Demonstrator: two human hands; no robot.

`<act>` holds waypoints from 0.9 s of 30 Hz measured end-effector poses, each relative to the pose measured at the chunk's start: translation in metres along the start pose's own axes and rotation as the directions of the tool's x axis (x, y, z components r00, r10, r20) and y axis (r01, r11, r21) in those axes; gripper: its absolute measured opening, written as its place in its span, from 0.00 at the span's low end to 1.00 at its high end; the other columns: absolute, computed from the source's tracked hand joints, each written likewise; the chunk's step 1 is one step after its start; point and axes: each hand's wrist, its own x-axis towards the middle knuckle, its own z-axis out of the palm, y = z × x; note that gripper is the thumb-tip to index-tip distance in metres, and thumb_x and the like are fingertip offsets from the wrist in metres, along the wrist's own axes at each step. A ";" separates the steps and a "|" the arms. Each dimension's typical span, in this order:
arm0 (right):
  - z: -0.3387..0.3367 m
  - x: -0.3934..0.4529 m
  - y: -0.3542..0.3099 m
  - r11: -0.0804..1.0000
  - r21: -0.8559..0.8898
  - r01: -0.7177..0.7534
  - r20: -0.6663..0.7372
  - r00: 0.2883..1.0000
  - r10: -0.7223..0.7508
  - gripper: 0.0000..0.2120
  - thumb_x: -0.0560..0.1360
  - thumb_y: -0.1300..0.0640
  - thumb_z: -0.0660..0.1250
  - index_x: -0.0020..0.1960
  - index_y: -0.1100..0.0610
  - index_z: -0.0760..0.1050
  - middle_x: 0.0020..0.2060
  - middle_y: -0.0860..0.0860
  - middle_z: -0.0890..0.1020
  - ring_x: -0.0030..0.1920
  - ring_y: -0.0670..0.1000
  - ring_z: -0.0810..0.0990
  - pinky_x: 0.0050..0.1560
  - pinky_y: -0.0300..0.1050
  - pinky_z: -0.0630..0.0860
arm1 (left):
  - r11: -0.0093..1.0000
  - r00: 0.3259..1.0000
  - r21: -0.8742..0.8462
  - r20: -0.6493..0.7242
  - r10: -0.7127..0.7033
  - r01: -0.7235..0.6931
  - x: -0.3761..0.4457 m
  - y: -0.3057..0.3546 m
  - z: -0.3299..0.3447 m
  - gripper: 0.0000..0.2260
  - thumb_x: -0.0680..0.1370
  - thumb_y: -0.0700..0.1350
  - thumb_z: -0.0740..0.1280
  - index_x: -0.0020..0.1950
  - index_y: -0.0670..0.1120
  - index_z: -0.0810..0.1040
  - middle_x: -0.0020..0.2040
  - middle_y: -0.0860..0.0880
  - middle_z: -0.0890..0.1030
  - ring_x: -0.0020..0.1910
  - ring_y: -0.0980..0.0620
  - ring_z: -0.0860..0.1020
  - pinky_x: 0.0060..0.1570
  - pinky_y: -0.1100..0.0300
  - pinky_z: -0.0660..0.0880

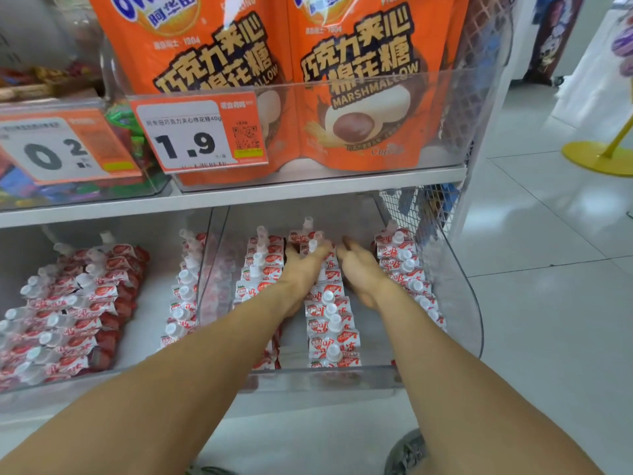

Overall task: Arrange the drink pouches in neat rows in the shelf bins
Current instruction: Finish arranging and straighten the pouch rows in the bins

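Red-and-white drink pouches with white caps stand in three rows in the right clear bin [474,313] on the lower shelf: a left row [257,269], a middle row [331,325] and a right row [409,269]. My left hand [303,269] rests on the back pouches between the left and middle rows, fingers spread, with one cap poking up between them. My right hand [363,274] reaches into the gap between the middle and right rows, fingers straight and pointing to the back. It touches the side of the middle row.
The left clear bin [102,382] holds more pouches, a loose slanted pile [78,303] and one row [183,293] along its right wall. Above, orange marshmallow bags [356,97] and price tags [198,132] fill the upper shelf. A wire mesh panel [428,207] closes the shelf's right side.
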 end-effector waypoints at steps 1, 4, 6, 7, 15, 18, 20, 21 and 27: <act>0.002 0.009 0.007 0.999 0.040 -0.014 0.006 1.000 0.014 0.28 0.82 0.50 0.57 0.80 0.50 0.55 0.76 0.52 0.67 0.73 0.56 0.69 0.74 0.57 0.66 | 1.000 1.000 0.015 -0.027 0.013 -0.013 0.001 -0.001 0.001 0.40 0.72 0.57 0.72 0.76 0.45 0.55 0.66 0.43 0.75 0.59 0.45 0.78 0.62 0.50 0.74; 0.007 0.019 0.013 0.994 0.110 -0.025 0.055 0.998 0.019 0.27 0.80 0.49 0.59 0.78 0.49 0.61 0.73 0.52 0.72 0.71 0.56 0.72 0.72 0.58 0.69 | 0.993 0.998 0.114 -0.040 0.050 -0.045 -0.001 -0.001 -0.001 0.37 0.72 0.55 0.73 0.74 0.45 0.59 0.64 0.46 0.76 0.57 0.48 0.77 0.57 0.59 0.72; 0.008 0.018 0.012 0.985 0.170 -0.044 0.036 0.999 0.038 0.20 0.82 0.52 0.58 0.73 0.52 0.70 0.65 0.55 0.79 0.64 0.57 0.79 0.67 0.58 0.74 | 0.990 0.999 0.135 0.010 0.040 -0.041 -0.001 -0.001 -0.004 0.32 0.73 0.55 0.72 0.71 0.46 0.63 0.58 0.48 0.78 0.52 0.50 0.78 0.52 0.60 0.73; 0.008 0.020 0.014 0.980 0.193 -0.052 0.014 0.999 0.050 0.18 0.82 0.50 0.57 0.69 0.53 0.73 0.61 0.56 0.82 0.60 0.57 0.81 0.65 0.58 0.76 | 0.990 0.999 0.137 0.033 0.040 -0.044 0.001 -0.001 -0.005 0.30 0.73 0.55 0.72 0.70 0.47 0.65 0.56 0.48 0.79 0.52 0.50 0.79 0.51 0.59 0.74; 0.012 0.022 0.015 0.973 0.226 -0.056 -0.003 0.998 0.058 0.22 0.82 0.38 0.53 0.66 0.50 0.74 0.52 0.52 0.84 0.53 0.52 0.84 0.58 0.51 0.80 | 0.995 0.995 0.084 0.089 0.042 -0.049 0.014 -0.003 0.003 0.45 0.63 0.73 0.68 0.74 0.54 0.61 0.64 0.47 0.77 0.58 0.47 0.79 0.62 0.48 0.74; 0.010 0.028 0.019 0.965 0.254 -0.064 -0.006 0.998 0.067 0.25 0.82 0.37 0.51 0.62 0.52 0.79 0.49 0.54 0.86 0.52 0.54 0.85 0.60 0.54 0.79 | 1.000 0.995 0.007 0.103 -0.003 0.002 0.014 -0.001 0.010 0.39 0.69 0.72 0.64 0.74 0.54 0.62 0.65 0.48 0.77 0.60 0.48 0.78 0.64 0.51 0.72; 0.008 0.032 0.021 0.955 0.282 -0.088 0.009 0.996 0.089 0.27 0.82 0.36 0.51 0.57 0.53 0.81 0.45 0.55 0.87 0.50 0.55 0.86 0.59 0.54 0.80 | 0.999 0.992 -0.033 0.127 -0.010 0.014 0.014 0.000 0.013 0.31 0.75 0.67 0.60 0.73 0.52 0.62 0.65 0.47 0.76 0.60 0.48 0.78 0.61 0.55 0.72; 0.007 0.033 0.021 0.956 0.279 -0.090 0.009 0.996 0.091 0.27 0.82 0.36 0.51 0.57 0.53 0.81 0.45 0.56 0.87 0.50 0.55 0.86 0.59 0.54 0.80 | 1.000 0.993 -0.023 0.118 0.010 -0.007 0.015 -0.001 0.014 0.29 0.76 0.66 0.58 0.72 0.52 0.63 0.65 0.46 0.76 0.61 0.48 0.77 0.60 0.55 0.71; 0.007 0.034 0.026 0.995 0.100 0.031 -0.102 0.995 -0.020 0.24 0.81 0.36 0.50 0.72 0.46 0.66 0.64 0.54 0.78 0.61 0.55 0.79 0.66 0.57 0.74 | 0.987 0.996 0.142 0.064 0.069 -0.077 0.020 -0.007 0.015 0.33 0.74 0.70 0.56 0.72 0.51 0.66 0.66 0.46 0.76 0.64 0.46 0.74 0.68 0.48 0.67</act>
